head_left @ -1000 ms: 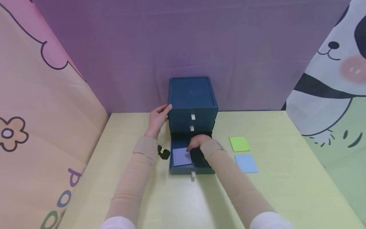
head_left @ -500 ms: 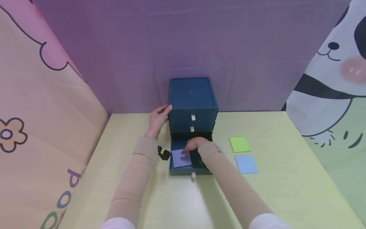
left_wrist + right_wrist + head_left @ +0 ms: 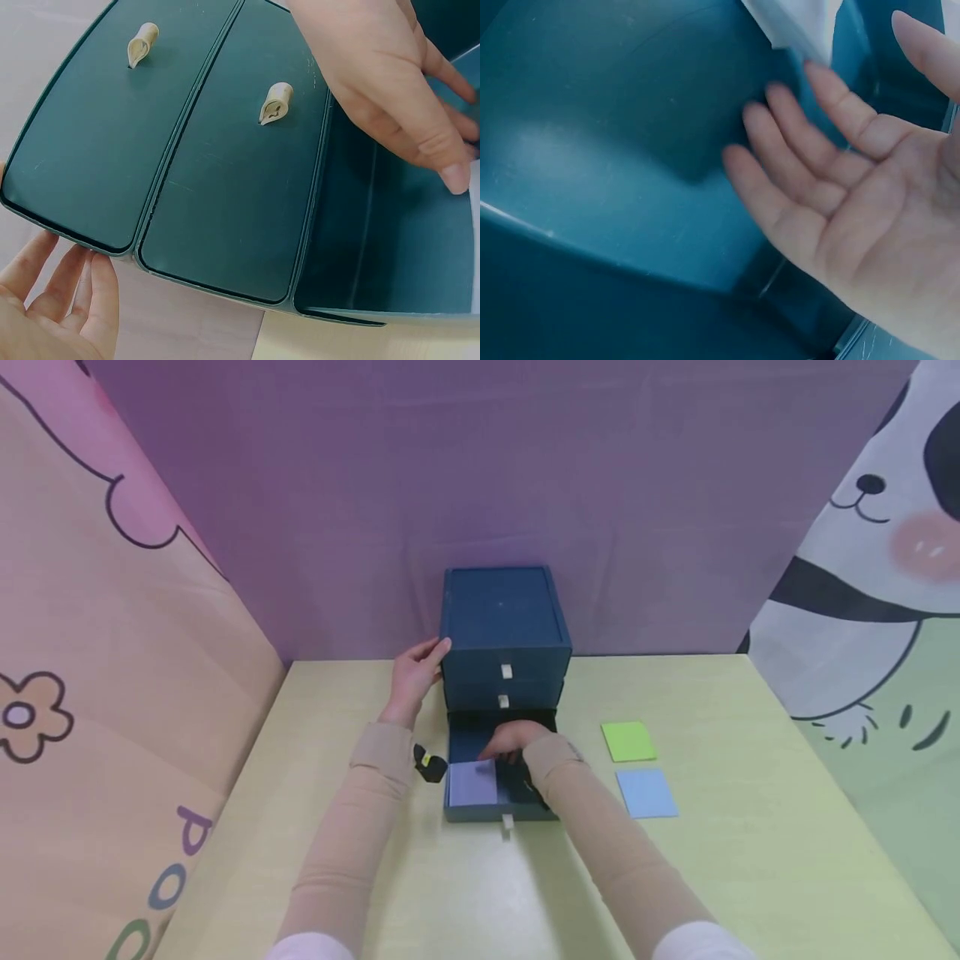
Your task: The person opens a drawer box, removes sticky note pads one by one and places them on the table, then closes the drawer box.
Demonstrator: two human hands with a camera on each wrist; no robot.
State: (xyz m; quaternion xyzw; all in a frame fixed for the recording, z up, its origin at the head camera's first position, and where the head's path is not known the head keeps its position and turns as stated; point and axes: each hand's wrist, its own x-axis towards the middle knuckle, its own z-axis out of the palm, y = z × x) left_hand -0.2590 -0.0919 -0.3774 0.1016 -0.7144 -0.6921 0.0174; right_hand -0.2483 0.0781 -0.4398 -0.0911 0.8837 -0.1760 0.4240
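Note:
A dark blue drawer cabinet stands at the back of the table, its bottom drawer pulled out. My left hand rests against the cabinet's left side near the top; in the left wrist view its fingers extend along that side. Inside the drawer, a purple square of paper lies at the front left. My right hand reaches into the drawer just behind it. In the right wrist view the hand's fingers are loosely bent, with the index fingertip at the paper's edge.
A green paper square and a light blue one lie on the table to the right. A small black item with a yellow mark is beside the left wrist. Two closed drawers with pale pull tabs sit above the pulled-out one.
The purple paper has shifted toward the drawer's front left and now lies squarer to it. My right hand moved slightly left, then off the paper's middle to its back edge. The left hand stayed put.

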